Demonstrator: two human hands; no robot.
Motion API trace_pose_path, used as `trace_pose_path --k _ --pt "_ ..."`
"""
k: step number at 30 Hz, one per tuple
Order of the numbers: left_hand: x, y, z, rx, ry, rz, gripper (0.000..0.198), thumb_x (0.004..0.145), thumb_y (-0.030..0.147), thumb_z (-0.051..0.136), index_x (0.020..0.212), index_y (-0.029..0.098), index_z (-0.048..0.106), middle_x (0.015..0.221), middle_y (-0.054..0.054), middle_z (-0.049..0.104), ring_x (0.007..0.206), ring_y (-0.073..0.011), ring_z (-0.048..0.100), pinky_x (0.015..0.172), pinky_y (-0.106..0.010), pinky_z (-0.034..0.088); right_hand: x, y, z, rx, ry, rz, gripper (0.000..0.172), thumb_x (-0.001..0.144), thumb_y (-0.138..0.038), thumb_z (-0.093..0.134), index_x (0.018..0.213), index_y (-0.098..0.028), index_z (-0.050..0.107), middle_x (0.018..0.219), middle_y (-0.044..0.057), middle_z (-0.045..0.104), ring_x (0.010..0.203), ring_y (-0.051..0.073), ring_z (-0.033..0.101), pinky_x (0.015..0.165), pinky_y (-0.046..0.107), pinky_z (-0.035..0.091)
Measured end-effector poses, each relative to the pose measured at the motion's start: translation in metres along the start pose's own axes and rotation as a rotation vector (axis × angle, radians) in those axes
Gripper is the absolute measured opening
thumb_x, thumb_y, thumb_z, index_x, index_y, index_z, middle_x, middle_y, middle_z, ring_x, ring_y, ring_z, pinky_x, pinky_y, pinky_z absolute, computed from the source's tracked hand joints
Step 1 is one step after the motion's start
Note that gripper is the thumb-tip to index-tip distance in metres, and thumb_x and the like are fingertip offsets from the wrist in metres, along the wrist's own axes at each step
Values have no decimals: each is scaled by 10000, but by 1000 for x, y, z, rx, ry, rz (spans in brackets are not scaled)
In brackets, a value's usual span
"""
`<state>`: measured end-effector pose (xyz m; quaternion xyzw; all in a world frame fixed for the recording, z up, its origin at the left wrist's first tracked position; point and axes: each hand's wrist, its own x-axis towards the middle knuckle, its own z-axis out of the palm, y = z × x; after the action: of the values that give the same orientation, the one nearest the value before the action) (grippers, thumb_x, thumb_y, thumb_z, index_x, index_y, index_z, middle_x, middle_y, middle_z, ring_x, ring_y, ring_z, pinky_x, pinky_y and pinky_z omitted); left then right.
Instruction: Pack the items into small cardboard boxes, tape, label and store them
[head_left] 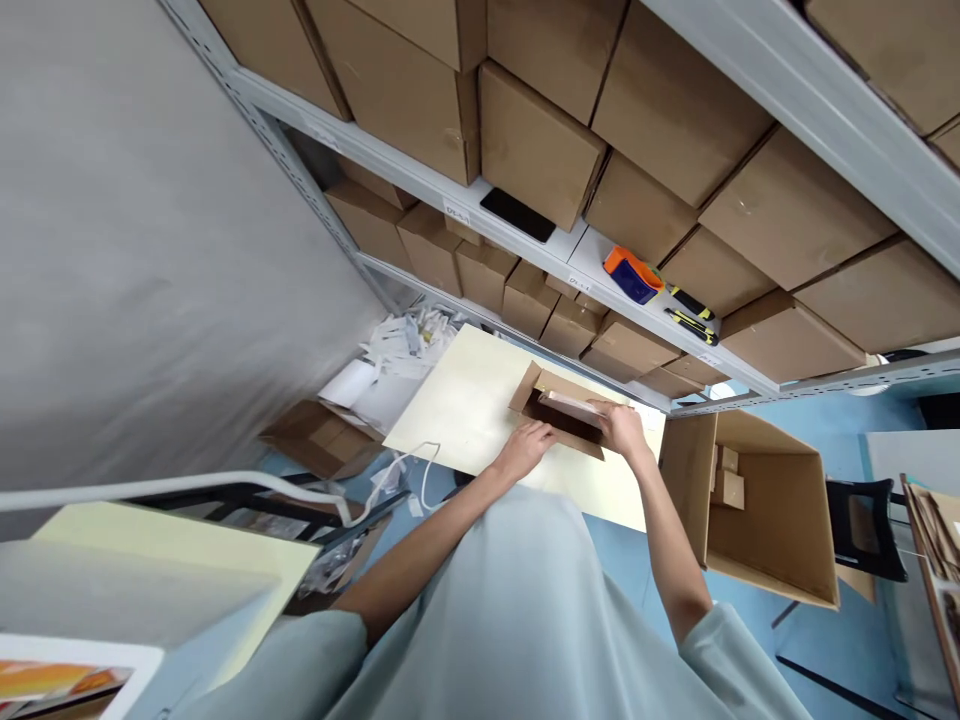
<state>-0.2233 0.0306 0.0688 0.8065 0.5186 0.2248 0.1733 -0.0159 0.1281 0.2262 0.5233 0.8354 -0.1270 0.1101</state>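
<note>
Cardboard box (574, 439) stands open on the pale table (450, 405), before the person. The step in hand seems to be handling a flat piece (571, 404) at its opening; inward or outward, I cannot tell. Next move probably calls for a steady box. The right hand (621, 427), reaching forward, grasps the piece's right end; the left hand (527, 450) bends at the near flap, its grip unclear.

Carton (523, 388) is plain brown, packet (574, 405) pale, tabletop (442, 410) light yellow, shirt (532, 600) soft grey-blue, shelf frame (405, 168) pale grey, holder (634, 277) orange and dark blue, cutter (691, 326) black-and-yellow, floor (622, 555) blue, wall (150, 250) grey.
</note>
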Motion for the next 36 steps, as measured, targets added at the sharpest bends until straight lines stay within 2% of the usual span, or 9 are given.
trace_pose_path --k 7,14,17,21,23,26,29,32,36 --pt "-5 -1 -2 -66 35 24 402 918 -61 609 1127 215 812 1132 -107 764 1081 -265 701 872 -386 574 14 1 -5 -65 89 108 515 1078 -191 504 1547 -357 639 1465 48 745 1193 267 775 959 325 589" --pt "-3 -1 -4 -95 16 51 379 937 -38 595 1111 216 815 1141 -98 762 1087 -260 690 897 -396 571 41 -18 13 -142 -55 61 474 1080 -169 493 1478 -337 688 1400 96 759 1138 264 782 947 328 568" --pt "-2 0 -6 -90 -1 61 378 947 -19 598 1146 227 806 1153 -93 763 1094 -264 686 917 -401 561 42 -24 22 -148 -76 52 466 1085 -148 464 1444 -324 704 1373 113 759 1120 259 782 965 344 558" --pt "2 0 -10 -50 -33 78 364 979 9 574 1187 217 789 1170 -93 768 1095 -270 689 938 -402 551 35 -26 35 -136 -69 66 502 1084 -124 432 1500 -301 651 1429 119 737 1153 243 767 990 333 555" --pt "3 0 -11 -35 -45 80 360 988 18 564 1201 209 782 1189 -98 768 1109 -275 688 944 -404 548 34 -25 40 -128 -40 84 519 1089 -140 418 1538 -307 618 1559 111 663 1198 241 749 993 327 566" --pt "1 0 -11 -11 -70 72 398 990 9 531 1238 210 770 1207 -103 764 1095 -274 688 931 -406 546 36 -21 44 -138 -23 111 547 1089 -174 407 1576 -345 589 1786 84 393 1201 257 742 1000 372 591" --pt "-2 0 -12 -9 -92 81 456 978 -14 498 1266 224 760 1226 -96 760 1077 -267 686 928 -402 542 43 -15 46 -121 -50 103 553 1076 -186 426 1569 -364 605 1854 46 213 1194 276 743 1044 429 588" --pt "-5 0 -13 -21 -93 91 468 960 -28 496 1254 222 759 1223 -96 758 1095 -272 678 938 -403 539 51 -9 51 -42 -87 68 539 1065 -179 457 1538 -367 636 1823 45 311 1224 287 739 1104 459 559" --pt "-8 2 -16 -16 -105 85 478 954 -35 483 1251 223 754 1230 -95 760 1097 -279 676 928 -409 534 60 -8 71 98 -207 41 476 1077 -184 492 1483 -340 686 1511 80 691 1283 296 719 1128 427 533"
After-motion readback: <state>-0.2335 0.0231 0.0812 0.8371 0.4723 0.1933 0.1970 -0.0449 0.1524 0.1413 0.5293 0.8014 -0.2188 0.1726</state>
